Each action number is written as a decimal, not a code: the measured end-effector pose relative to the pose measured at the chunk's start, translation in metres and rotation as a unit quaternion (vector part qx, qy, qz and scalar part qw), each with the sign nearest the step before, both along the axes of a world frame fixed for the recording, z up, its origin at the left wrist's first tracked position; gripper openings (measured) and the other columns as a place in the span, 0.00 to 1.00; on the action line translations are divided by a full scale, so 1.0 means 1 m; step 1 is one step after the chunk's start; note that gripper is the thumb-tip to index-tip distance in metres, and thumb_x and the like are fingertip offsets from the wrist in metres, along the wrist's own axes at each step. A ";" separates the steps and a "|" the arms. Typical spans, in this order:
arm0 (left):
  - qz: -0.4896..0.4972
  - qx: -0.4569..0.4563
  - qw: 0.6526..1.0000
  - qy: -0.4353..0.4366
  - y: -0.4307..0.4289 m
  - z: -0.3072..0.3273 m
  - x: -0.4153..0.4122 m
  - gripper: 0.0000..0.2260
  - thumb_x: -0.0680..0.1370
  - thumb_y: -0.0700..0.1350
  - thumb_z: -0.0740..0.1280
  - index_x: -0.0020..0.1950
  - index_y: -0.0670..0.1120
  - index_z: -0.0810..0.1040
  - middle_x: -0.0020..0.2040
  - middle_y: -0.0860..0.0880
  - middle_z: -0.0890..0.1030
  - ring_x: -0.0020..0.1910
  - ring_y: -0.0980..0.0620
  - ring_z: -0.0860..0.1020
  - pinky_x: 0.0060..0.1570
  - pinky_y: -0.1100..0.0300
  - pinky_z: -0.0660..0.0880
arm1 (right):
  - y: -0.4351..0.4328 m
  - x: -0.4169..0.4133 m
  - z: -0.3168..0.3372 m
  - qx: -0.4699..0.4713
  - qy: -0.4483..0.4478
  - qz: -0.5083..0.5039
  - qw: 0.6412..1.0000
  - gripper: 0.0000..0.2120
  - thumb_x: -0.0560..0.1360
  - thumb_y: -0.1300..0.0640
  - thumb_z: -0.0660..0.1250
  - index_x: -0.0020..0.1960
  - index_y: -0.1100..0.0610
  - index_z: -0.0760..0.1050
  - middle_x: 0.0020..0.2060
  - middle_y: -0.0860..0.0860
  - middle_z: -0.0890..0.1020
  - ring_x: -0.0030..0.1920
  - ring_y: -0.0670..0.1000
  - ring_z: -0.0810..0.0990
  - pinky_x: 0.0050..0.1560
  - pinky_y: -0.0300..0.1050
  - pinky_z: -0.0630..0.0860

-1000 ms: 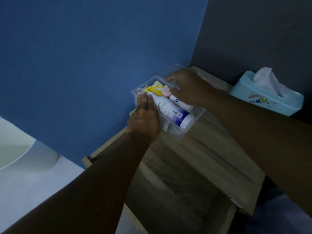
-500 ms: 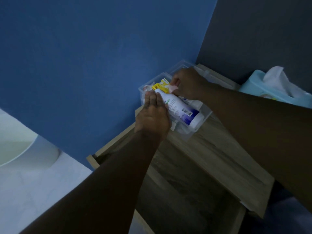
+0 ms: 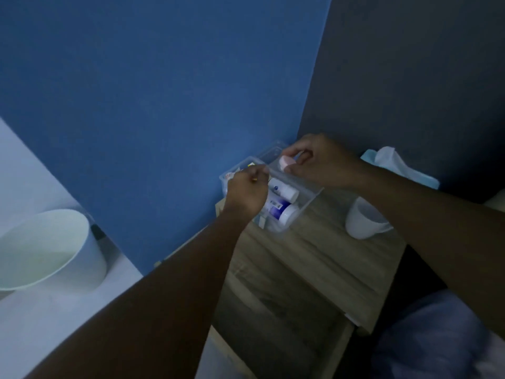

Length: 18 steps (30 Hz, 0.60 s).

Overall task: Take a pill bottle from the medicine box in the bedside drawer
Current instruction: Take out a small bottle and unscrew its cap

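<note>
A clear plastic medicine box [image 3: 307, 205] stands on the wooden bedside table against the blue wall. Inside lie a white bottle with a blue label [image 3: 281, 210] and a smaller white bottle [image 3: 284, 190]. My right hand [image 3: 323, 164] is above the box's far side, fingers pinched on a small pink-topped pill bottle [image 3: 287, 163] lifted to rim height. My left hand [image 3: 246, 194] grips the box's left rim with curled fingers; a bit of yellow packet shows at the fingertips. The hands hide the rest of the contents.
A white mug [image 3: 360, 222] stands on the tabletop [image 3: 328, 258] right of the box, with a light blue tissue box [image 3: 397, 170] behind it. The open drawer [image 3: 273, 326] lies below. A white bin [image 3: 54, 250] sits on the floor at left.
My right hand has lifted the pink-topped bottle out from among the box contents up to the far rim. My left hand went from flat against the box to curled on its rim.
</note>
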<state>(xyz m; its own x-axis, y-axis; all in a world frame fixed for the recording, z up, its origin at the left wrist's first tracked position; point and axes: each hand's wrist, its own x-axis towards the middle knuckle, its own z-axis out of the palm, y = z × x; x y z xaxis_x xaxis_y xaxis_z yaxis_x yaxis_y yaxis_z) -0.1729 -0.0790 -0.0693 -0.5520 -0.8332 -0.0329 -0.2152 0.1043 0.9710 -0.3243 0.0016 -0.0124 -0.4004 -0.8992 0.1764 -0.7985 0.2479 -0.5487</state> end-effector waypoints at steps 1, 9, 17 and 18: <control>-0.013 0.094 0.993 0.075 0.015 0.014 0.003 0.15 0.82 0.46 0.63 0.58 0.36 0.81 0.45 0.44 0.81 0.42 0.49 0.78 0.48 0.61 0.76 | 0.011 0.005 0.014 -0.007 0.000 0.006 1.000 0.16 0.71 0.56 0.78 0.58 0.57 0.84 0.42 0.41 0.79 0.41 0.43 0.80 0.42 0.28 0.71; -0.127 0.316 0.895 0.289 0.079 0.079 0.028 0.16 0.84 0.46 0.58 0.59 0.35 0.78 0.47 0.45 0.87 0.47 0.53 0.85 0.50 0.64 0.81 | 0.076 0.048 0.087 -0.030 0.021 0.068 0.997 0.09 0.73 0.56 0.75 0.53 0.57 0.85 0.39 0.42 0.80 0.41 0.43 0.81 0.50 0.44 0.80; -0.102 0.366 0.856 0.351 0.133 0.111 0.054 0.15 0.83 0.45 0.59 0.53 0.36 0.79 0.41 0.44 0.87 0.40 0.54 0.86 0.44 0.64 0.82 | 0.130 0.074 0.126 -0.025 -0.084 0.115 0.989 0.19 0.72 0.66 0.75 0.62 0.60 0.80 0.57 0.54 0.83 0.58 0.51 0.83 0.63 0.43 0.78; -0.096 0.368 0.855 0.353 0.138 0.111 0.056 0.14 0.83 0.45 0.59 0.52 0.36 0.79 0.42 0.44 0.87 0.41 0.53 0.86 0.45 0.64 0.82 | 0.135 0.076 0.126 -0.019 -0.119 0.108 0.987 0.23 0.72 0.65 0.76 0.66 0.60 0.77 0.60 0.55 0.81 0.61 0.51 0.81 0.66 0.45 0.77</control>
